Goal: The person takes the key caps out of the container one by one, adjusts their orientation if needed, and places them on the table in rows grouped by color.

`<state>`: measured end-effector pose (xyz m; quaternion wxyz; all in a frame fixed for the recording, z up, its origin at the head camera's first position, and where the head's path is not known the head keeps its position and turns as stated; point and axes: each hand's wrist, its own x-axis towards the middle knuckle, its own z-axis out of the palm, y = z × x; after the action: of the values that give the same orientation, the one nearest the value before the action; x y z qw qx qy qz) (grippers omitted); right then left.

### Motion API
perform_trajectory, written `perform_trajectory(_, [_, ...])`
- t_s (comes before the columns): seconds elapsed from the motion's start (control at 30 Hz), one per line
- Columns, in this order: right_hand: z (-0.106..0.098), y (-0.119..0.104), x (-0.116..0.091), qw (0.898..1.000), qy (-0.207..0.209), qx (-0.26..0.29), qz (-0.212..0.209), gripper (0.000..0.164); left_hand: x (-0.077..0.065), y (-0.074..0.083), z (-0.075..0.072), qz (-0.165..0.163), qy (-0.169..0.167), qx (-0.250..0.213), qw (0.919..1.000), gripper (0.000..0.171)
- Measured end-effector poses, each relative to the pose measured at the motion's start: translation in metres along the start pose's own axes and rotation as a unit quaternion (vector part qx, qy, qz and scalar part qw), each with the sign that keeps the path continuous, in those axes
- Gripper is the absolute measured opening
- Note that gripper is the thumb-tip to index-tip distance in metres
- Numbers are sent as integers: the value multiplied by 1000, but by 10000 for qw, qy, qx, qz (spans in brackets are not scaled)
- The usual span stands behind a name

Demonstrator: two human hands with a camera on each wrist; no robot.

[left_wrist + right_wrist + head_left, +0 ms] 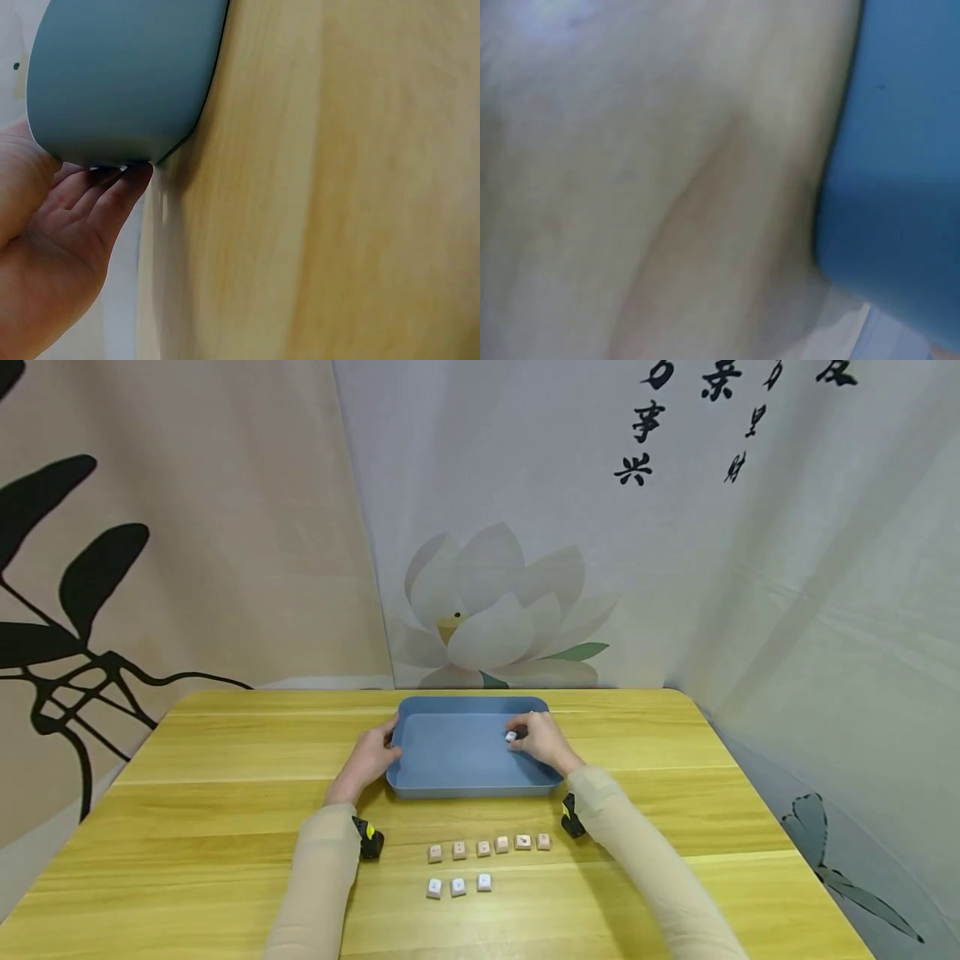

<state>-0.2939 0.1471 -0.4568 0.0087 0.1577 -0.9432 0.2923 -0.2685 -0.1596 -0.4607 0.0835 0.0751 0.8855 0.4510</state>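
Observation:
A shallow blue-grey tray (450, 792) lies on the table. My left hand (369, 762) holds its left end, the thumb at the rim and the fingers against the outer wall; the left wrist view shows this hand (67, 232) close up at the tray's end wall (124, 90). Over the right part of the tray, my right hand (546, 742) pinches a small white keycap (511, 737) between thumb and fingers. In the right wrist view the tray's outer wall (900, 165) fills the right side, and the pinching fingers are out of sight.
In front of the tray stands a row of several small keycaps (483, 849). Nearer still is a shorter row of three white keycaps (458, 887). The wooden table (225, 827) ends at a printed curtain (510, 485) behind the tray.

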Motion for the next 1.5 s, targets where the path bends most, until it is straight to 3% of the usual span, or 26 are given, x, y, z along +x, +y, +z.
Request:
perform_trajectory(0.33, [2, 1, -3, 9996, 110, -104, -231, 21, 0, 1, 0, -16, -2, 15, 10000, 69])
perform_trajectory(0.53, [0, 4, -5, 9984, 84, 410, -389, 24, -1, 0, 0, 32, 50, 81, 9999, 70])
perform_trajectory(0.7, [-3, 4, -13, 9938, 172, 879, -661, 24, -2, 0, 0, 146, 89, 423, 9990, 70])
perform_trajectory(0.93, [-6, -3, -27, 9859, 308, 1175, -1148, 27, -1, 2, 2, 72, -29, 691, 9976, 69])
perform_trajectory(1.3, [-14, -33, -69, 9734, 640, 1184, -1857, 21, 1, 3, 4, 8, -10, 632, 9980, 69])
perform_trajectory(1.5, [-13, -43, -89, 9609, 766, 1136, -2406, 20, 0, 3, 3, -20, -12, 531, 9986, 69])
